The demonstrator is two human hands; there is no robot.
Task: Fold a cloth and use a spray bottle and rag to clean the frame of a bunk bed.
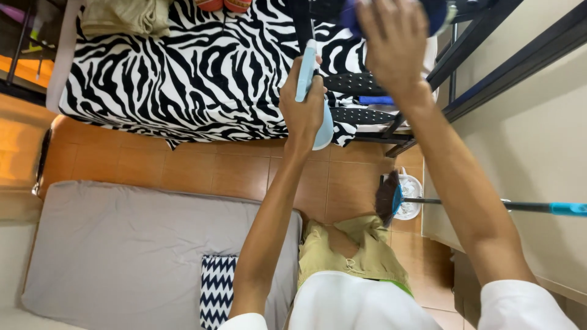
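Observation:
My left hand point(303, 104) is closed around the handle of a light blue iron-like appliance point(315, 98), held out over the edge of a bed with a zebra-striped cover point(195, 67). My right hand point(394, 43) reaches higher and touches a dark blue cloth item point(435, 12) at the top of a black metal rack point(471, 43). Whether those fingers grip the cloth is hidden by the back of the hand.
A grey mattress point(134, 244) with a chevron-patterned pillow point(217, 290) lies on the brown tiled floor point(232, 174). A broom point(391, 198) with a blue handle leans by the beige wall point(538, 140). An olive garment point(354, 250) lies below me.

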